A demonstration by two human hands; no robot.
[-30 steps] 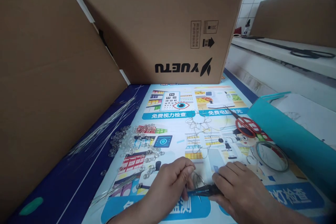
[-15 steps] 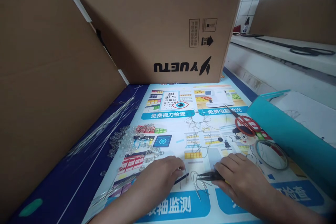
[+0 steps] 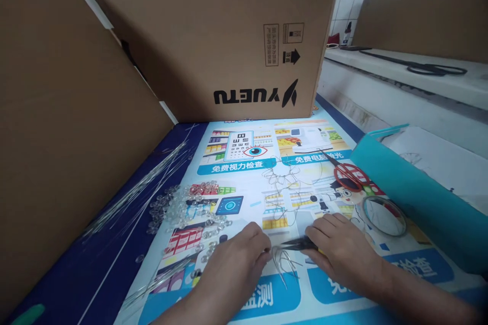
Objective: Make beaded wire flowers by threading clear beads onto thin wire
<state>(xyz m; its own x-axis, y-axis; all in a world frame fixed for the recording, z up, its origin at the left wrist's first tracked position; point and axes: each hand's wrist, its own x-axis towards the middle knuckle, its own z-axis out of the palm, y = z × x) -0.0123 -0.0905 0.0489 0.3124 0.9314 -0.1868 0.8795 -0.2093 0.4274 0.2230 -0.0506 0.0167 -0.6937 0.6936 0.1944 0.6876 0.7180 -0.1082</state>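
Observation:
My left hand (image 3: 244,259) is closed in a pinch, thumb against fingers, on a thin wire; most of that wire is hidden by the fingertips. My right hand (image 3: 339,246) grips a pair of black needle-nose pliers (image 3: 295,244), whose jaws point left, close to the left fingertips. Just under the jaws lie several bent silvery wires (image 3: 284,266) on the printed sheet. Whether the jaws touch a wire, I cannot tell. Clear beads (image 3: 183,205) are heaped beyond my left hand, a few of them scattered near the wrist.
Straight wires (image 3: 141,183) lie at left. Tangled wire shapes (image 3: 282,177) are beyond my hands. Red-handled scissors (image 3: 348,176), a roll of clear tape (image 3: 385,216) and a teal box (image 3: 415,193) are at right. Cardboard panels (image 3: 198,35) stand at the back and left.
My left hand has moved right relative to the bent wires, its fingertips now by the plier tips. The pliers have risen slightly off the bent wires. The whole view has shifted a little.

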